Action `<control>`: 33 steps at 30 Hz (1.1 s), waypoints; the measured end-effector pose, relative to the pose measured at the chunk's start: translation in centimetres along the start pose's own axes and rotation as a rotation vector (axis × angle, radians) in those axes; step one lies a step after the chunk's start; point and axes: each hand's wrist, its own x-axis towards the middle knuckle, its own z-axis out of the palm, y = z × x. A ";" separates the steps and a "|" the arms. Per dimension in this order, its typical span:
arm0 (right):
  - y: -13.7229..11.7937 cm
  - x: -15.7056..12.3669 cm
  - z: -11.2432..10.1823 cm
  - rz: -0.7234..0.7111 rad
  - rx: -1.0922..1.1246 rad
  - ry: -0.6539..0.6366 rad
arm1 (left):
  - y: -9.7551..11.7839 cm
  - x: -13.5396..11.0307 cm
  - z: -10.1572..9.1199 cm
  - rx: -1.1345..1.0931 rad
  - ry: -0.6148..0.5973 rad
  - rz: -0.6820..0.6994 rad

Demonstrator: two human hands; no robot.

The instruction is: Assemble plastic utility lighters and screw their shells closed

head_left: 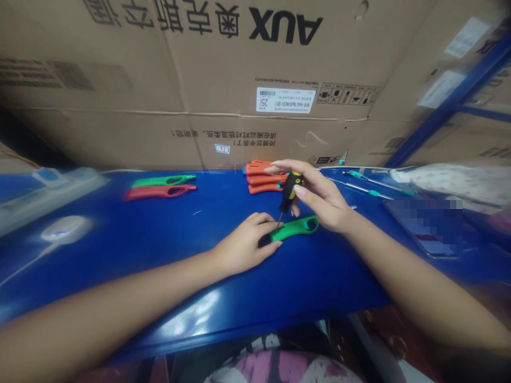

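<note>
A green lighter handle [295, 229] lies on the blue table, its trigger opening toward the right. My left hand [251, 242] pinches its left end between thumb and fingers. In my right hand [319, 197] is a black and yellow screwdriver [288, 192], held nearly upright. Its thin shaft points down to the left part of the green handle, beside my left fingertips. Whether the tip sits in a screw is too small to tell. Just behind my right hand, several orange lighter handles [261, 178] lie in a pile, partly hidden by my fingers.
A green lighter [163, 181] and a red lighter [159, 192] lie at the back left. Metal rods with teal ends [369, 190] and a phone [423, 229] are to the right. A white round device [66, 230] is at left. A large cardboard box [179, 80] stands behind.
</note>
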 end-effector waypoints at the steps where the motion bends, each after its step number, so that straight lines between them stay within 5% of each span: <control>1: 0.0 0.0 0.0 0.030 0.068 -0.028 | 0.0 0.0 0.0 0.000 0.000 0.002; 7: -0.1 -0.1 0.2 -0.132 -0.286 0.219 | -0.1 -0.1 0.1 -0.006 0.001 -0.004; 13: -0.2 -0.1 0.8 0.048 0.086 0.061 | -0.1 -0.2 0.1 -0.006 0.004 0.010; 18: -0.5 0.1 0.2 -0.217 -0.325 0.242 | -0.1 -0.1 0.1 -0.009 0.000 -0.006; 23: -1.7 0.2 -0.1 -0.047 -0.129 -0.014 | -0.2 -0.1 0.1 -0.001 -0.003 -0.001; 29: -1.3 0.2 0.2 -0.275 -0.407 0.214 | -0.1 -0.1 0.0 -0.004 0.007 0.003; 33: -1.2 0.1 0.0 -0.020 -0.121 0.029 | 0.0 0.0 -0.1 -0.032 0.008 0.010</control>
